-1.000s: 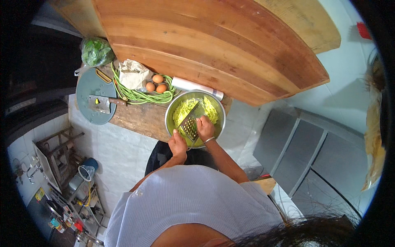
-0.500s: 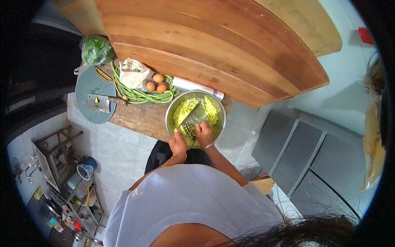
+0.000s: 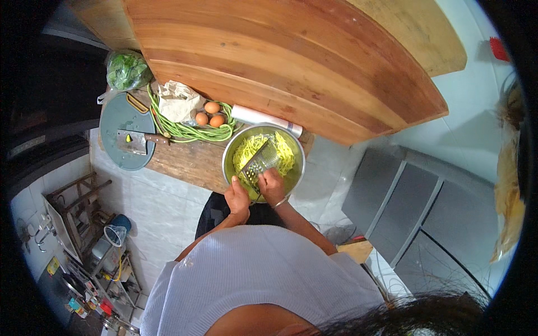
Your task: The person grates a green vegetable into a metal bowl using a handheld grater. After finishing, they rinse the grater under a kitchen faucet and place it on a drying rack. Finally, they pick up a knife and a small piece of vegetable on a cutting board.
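A wide metal bowl [image 3: 225, 163] stands at the near right end of the wooden table, with yellow-green vegetable shreds [image 3: 285, 151] inside. Tilted over the shreds is a flat metal grater [image 3: 268, 154]. My left hand [image 3: 237, 197] is closed round the grater's near end at the bowl's near rim. My right hand [image 3: 271, 186] lies on the grater's lower part, fingers curled and pressed together; whatever they hold is hidden beneath them.
Left of the bowl are green long beans [image 3: 193, 133], three brown eggs [image 3: 217, 121] and a whitish bag [image 3: 179, 102]. A cleaver [image 3: 133, 142] lies on a round grey cutting board [image 3: 119, 113]. Behind stand a plastic-wrapped roll [image 3: 263, 119], bagged greens [image 3: 128, 71] and large wooden boards [image 3: 269, 56].
My right hand has slid slightly down along the grater toward me. My left hand keeps its hold, and the view has shifted a little.
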Demonstrator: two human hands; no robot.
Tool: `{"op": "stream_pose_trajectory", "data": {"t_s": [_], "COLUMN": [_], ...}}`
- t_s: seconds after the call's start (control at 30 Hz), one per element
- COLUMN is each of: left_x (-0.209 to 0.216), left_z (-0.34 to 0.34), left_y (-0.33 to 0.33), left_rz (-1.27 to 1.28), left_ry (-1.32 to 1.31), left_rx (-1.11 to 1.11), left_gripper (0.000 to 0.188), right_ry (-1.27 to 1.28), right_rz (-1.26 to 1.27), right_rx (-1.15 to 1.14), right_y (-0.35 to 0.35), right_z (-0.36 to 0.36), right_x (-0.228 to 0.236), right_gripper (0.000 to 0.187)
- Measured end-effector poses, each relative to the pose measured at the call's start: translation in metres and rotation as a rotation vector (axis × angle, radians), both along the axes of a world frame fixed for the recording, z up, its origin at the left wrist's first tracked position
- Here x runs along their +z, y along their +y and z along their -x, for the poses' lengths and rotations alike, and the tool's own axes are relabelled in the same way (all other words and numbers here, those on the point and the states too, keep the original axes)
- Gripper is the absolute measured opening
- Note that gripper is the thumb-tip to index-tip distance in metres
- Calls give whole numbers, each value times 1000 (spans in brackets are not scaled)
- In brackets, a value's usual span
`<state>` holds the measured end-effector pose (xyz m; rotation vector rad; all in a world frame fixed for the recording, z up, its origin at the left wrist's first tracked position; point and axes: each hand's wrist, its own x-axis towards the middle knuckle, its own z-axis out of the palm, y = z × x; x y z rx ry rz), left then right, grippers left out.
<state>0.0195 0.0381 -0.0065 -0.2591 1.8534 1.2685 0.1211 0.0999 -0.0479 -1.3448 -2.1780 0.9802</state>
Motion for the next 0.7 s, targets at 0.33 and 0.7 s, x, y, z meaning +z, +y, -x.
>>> {"op": "stream_pose_trajectory", "data": {"t_s": [0.33, 0.7], "left_x": [2, 13], "left_z": [-2, -1], "left_y": [4, 10], "left_rz": [-1, -81], "left_ry": [-14, -63], "left_rx": [27, 26], "left_gripper": [44, 45], "right_ry": [19, -93], "right_rz": [96, 33], "right_rx": [30, -99], "right_y": [27, 45], "right_z": [-8, -16], "right_x": [-16, -57], "right_gripper": [21, 20]}}
